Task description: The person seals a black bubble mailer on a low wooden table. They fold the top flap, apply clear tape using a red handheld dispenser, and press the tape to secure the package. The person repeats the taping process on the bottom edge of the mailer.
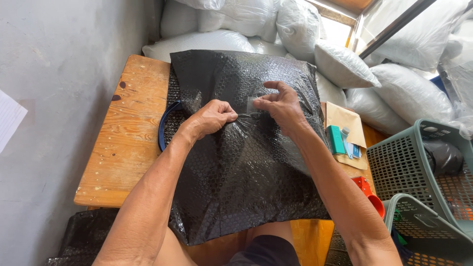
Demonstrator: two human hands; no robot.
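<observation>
Where hands pinch: puckered black bubble-wrap parcel

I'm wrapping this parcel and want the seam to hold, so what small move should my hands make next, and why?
Probably press the clear tape strip flat across the seam. The right hand pinches it just above the black bubble wrap, while the left hand bunches the fold beside it.

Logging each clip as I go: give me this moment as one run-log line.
left hand: pinching bubble wrap fold | right hand: pressing clear tape piece | black bubble-wrapped parcel on wooden table
</observation>
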